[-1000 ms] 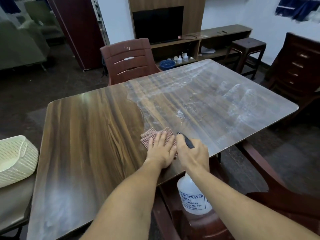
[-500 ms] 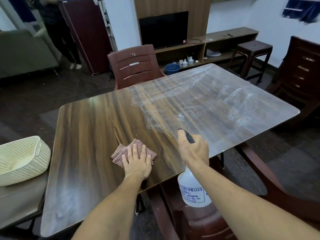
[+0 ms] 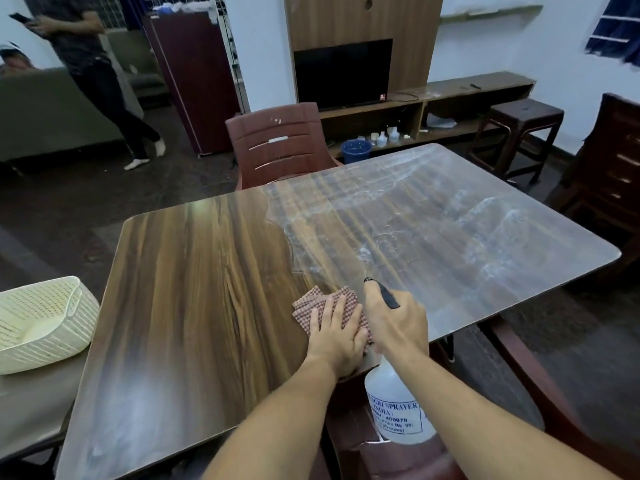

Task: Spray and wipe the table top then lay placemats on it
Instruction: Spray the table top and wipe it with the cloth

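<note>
Cloth under the left hand, spray bottle in the right hand, at the near edge of the table.
The left hand lay flat, fingers straight, pressing the checked cloth on the wood. The right hand, just beside it, curled round the bottle's neck, whose body hung below the table edge. Whitish film, probably spray, covered the right half.

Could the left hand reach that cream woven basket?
Probably, with a stretch: the left hand merely presses the red checked cloth, and bare brown wooden tabletop lies between it and the cream woven basket.
</note>
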